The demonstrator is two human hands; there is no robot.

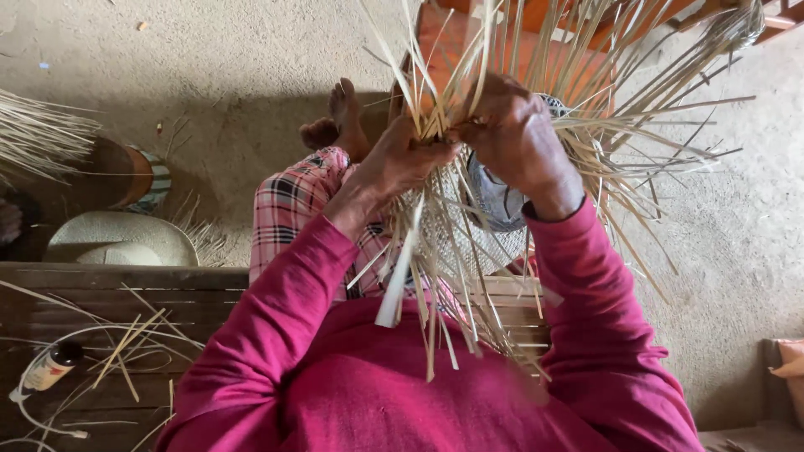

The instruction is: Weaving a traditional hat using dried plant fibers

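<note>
Starting at the left edge there's a finished pale woven hat sitting on the floor next to a wooden bench, plus a little dark bottle and some loose strips lying on the slats. Moving in, the left hand comes up from a bent elbow, magenta sleeve, wrist cocked back, fingers curled shut around a cluster of straw strips right where they cross. That's the sensible spot to grab imo, since the loose ends fan everywhere and would just flop. This stuff looks super light, thin and springy, probably bends fine but would crease or split if you kink it hard. A bit slick too, so it likely needs a firm pinch. The half-woven piece sits over the lap, held up between both hands, above the plaid trousers. The right hand is arched over the top, knuckles up, fingers closed and pinching a few strands against the weave, forearm angled down toward the body
</note>
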